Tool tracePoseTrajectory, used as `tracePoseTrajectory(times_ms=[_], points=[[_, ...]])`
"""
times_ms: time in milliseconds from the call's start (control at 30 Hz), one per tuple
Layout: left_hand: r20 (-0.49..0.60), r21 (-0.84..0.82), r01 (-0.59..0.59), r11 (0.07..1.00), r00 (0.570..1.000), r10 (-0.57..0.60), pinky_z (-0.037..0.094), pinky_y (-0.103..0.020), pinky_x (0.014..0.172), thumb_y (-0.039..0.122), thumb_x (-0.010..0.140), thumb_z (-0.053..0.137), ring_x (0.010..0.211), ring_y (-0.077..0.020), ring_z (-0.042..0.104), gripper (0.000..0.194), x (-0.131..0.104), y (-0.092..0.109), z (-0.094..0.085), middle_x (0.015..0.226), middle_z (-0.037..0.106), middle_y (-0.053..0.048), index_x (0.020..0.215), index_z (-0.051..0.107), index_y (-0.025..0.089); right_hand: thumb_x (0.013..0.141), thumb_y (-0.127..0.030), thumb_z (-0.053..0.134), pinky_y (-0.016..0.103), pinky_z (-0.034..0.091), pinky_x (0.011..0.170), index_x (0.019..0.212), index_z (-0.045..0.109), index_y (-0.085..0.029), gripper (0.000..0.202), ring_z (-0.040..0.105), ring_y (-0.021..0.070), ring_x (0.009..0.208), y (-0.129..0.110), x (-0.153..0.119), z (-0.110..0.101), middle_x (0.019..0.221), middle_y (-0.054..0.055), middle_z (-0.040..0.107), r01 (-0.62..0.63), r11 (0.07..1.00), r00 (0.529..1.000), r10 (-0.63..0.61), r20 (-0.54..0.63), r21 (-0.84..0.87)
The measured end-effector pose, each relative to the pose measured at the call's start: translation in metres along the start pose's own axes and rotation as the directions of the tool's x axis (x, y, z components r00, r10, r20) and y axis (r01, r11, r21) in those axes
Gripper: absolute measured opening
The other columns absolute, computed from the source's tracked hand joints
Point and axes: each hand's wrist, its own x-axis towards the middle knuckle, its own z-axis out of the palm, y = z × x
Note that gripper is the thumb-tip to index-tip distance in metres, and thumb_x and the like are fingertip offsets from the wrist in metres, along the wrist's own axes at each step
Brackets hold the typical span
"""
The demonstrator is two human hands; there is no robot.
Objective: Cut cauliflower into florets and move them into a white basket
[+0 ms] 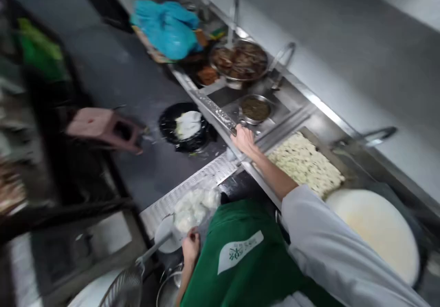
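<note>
My right hand (pixel 244 140) reaches forward over the steel counter edge, its fingers closed around the dark handle of a long knife (pixel 216 111). The speckled, shiny blade lies along the counter's edge and points away to the left. Low by the green apron (pixel 237 252), my left hand (pixel 191 246) has its fingers pinched at the near end of a clear plastic bag (pixel 196 208) with several pale, rounded lumps in it. A white round lid or disc (pixel 167 234) is beside that bag. Blur hides finer detail.
On the counter stand a large bowl of dark food (pixel 242 60), a smaller bowl (pixel 255 108), a slab of pale speckled food (pixel 304 162) and a big white round surface (pixel 374 229). A black-lined bin (pixel 172 126) and pink stool (pixel 103 126) stand on the floor.
</note>
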Motion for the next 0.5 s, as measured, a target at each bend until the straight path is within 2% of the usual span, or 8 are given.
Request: tracePoseTrajectory(times_ms=[67,100,133,200,300,367,433,500], points=[[-0.204,-0.104,-0.072,0.992,0.978,0.049,0.066,-0.045,0.081,0.033,0.088,0.031,0.091,-0.033,0.081,0.048,0.035,0.011,-0.016,0.095,0.077,-0.009,0.106,0.075,0.032,0.1,-0.033,0.055,0.036,0.051,0.096,0.122,0.065,-0.016,0.03,0.07,0.0285,0.111,0.068,-0.053,0.002,0.119,0.015,0.075,-0.183,0.983,0.981,0.184,-0.069,0.016],[-0.299,-0.146,-0.158,0.977,0.948,0.109,0.066,-0.046,0.083,0.035,0.089,0.034,0.093,-0.0332,0.08,0.045,0.057,0.025,-0.025,0.102,0.076,-0.01,0.107,0.074,0.03,0.098,-0.034,0.057,0.034,0.05,0.093,0.117,0.067,-0.019,0.026,0.07,0.0269,0.11,0.106,-0.087,0.001,0.117,0.013,0.076,-0.278,0.96,0.954,0.28,-0.112,0.029],[-0.358,-0.157,-0.275,0.949,0.911,0.204,0.066,-0.047,0.087,0.037,0.09,0.037,0.097,-0.0333,0.079,0.042,0.08,0.046,-0.034,0.108,0.075,-0.012,0.109,0.074,0.027,0.096,-0.034,0.059,0.032,0.05,0.089,0.111,0.069,-0.02,0.023,0.071,0.0255,0.106,0.145,-0.127,0.0,0.112,0.011,0.077,-0.391,0.92,0.908,0.393,-0.149,0.044],[-0.356,-0.097,-0.524,0.846,0.812,0.462,0.063,-0.047,0.096,0.036,0.092,0.041,0.102,-0.0322,0.076,0.041,0.126,0.109,-0.046,0.111,0.074,-0.015,0.111,0.073,0.021,0.094,-0.038,0.061,0.031,0.05,0.083,0.107,0.071,-0.019,0.026,0.071,0.0254,0.097,0.218,-0.218,-0.002,0.105,0.011,0.077,-0.605,0.793,0.765,0.604,-0.221,0.075],[-0.135,-0.034,-0.794,0.607,0.605,0.785,0.058,-0.044,0.104,0.031,0.097,0.04,0.109,-0.0284,0.073,0.04,0.182,0.234,-0.041,0.111,0.074,-0.014,0.118,0.072,0.017,0.097,-0.051,0.057,0.036,0.051,0.085,0.116,0.072,-0.014,0.044,0.072,0.0297,0.1,0.305,-0.352,0.0,0.112,0.018,0.076,-0.858,0.505,0.455,0.831,-0.319,0.09],[0.09,-0.002,-0.867,0.498,0.496,0.864,0.056,-0.044,0.107,0.03,0.1,0.041,0.115,-0.0281,0.07,0.043,0.21,0.316,-0.015,0.119,0.072,-0.017,0.126,0.07,0.014,0.099,-0.049,0.053,0.04,0.051,0.085,0.119,0.071,-0.009,0.048,0.073,0.0344,0.101,0.347,-0.418,0.005,0.114,0.024,0.075,-0.963,0.266,0.242,0.928,-0.285,0.051],[0.319,0.069,-0.887,0.457,0.454,0.832,0.052,-0.048,0.113,0.03,0.099,0.048,0.129,-0.0313,0.063,0.049,0.232,0.386,0.027,0.14,0.063,-0.021,0.142,0.063,0.013,0.101,-0.046,0.05,0.043,0.052,0.084,0.122,0.069,-0.006,0.049,0.074,0.0375,0.102,0.381,-0.462,0.016,0.114,0.027,0.073,-0.996,0.088,0.082,0.966,-0.245,0.014],[0.473,0.195,-0.867,0.459,0.493,0.73,0.046,-0.061,0.116,0.037,0.097,0.059,0.15,-0.0431,0.043,0.064,0.245,0.436,0.078,0.163,0.042,-0.023,0.157,0.051,0.018,0.1,-0.046,0.049,0.045,0.053,0.083,0.124,0.068,-0.006,0.051,0.074,0.0392,0.101,0.407,-0.487,0.031,0.115,0.028,0.072,-1.0,0.004,0.002,0.974,-0.227,0.008]])
